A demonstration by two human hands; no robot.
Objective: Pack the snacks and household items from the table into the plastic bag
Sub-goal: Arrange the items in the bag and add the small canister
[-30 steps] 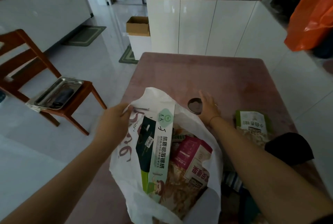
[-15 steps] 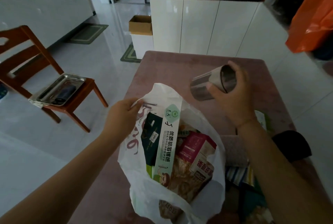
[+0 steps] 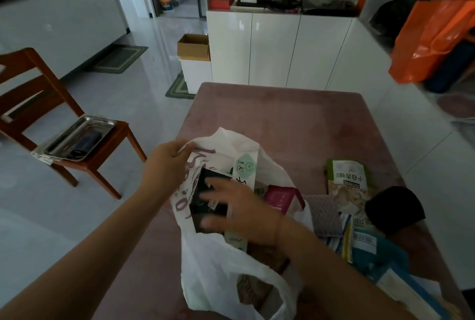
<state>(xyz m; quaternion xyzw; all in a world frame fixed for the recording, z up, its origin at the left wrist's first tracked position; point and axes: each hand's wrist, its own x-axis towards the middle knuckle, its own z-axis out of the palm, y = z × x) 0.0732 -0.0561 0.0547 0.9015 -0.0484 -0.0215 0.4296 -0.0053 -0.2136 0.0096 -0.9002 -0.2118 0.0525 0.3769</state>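
Left hand pinching the rim of the white plastic bag on the pink table, keeping the mouth open. Right hand over the opening w/ fingers spread, blurry, can't tell if anything's in that grip; long foil box & red pack poking out just beside it. Green nut pouch, black bundle + other packs still on the table further right of that hand.

Pink table w/ plastic bag, nut pack, black cloth.
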